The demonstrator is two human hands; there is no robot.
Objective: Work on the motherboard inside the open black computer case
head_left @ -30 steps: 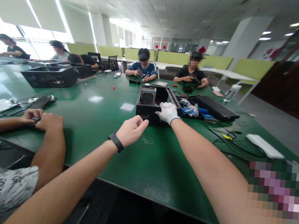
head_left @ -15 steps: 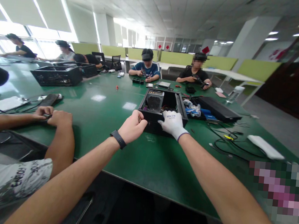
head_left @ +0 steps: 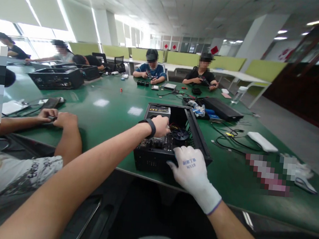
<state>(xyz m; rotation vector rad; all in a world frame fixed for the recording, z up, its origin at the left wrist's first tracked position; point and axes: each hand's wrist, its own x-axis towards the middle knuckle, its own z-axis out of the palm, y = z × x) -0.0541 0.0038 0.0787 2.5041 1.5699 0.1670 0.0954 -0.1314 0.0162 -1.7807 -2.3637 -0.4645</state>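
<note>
An open black computer case (head_left: 199, 138) lies at the near edge of the green table (head_left: 114, 122), its lid off, showing a motherboard and a round fan (head_left: 181, 134). My right hand (head_left: 192, 171), in a white glove, grips the case's near front edge with the fingers curled over it. My bare left hand (head_left: 160, 125), a black band on the wrist, reaches inside the case over the motherboard. Its fingers are curled; what they hold, if anything, is hidden.
A seated person's arms (head_left: 60, 125) rest on the table at my left. Another black case (head_left: 56, 77) stands far left. A flat black panel (head_left: 222, 108), black cables (head_left: 231, 139) and a white slab (head_left: 259, 141) lie to the right. Other people work at the far side.
The case has come from the table's middle to its near edge with my right hand on it. My left hand has moved from the case's front corner into its inside.
</note>
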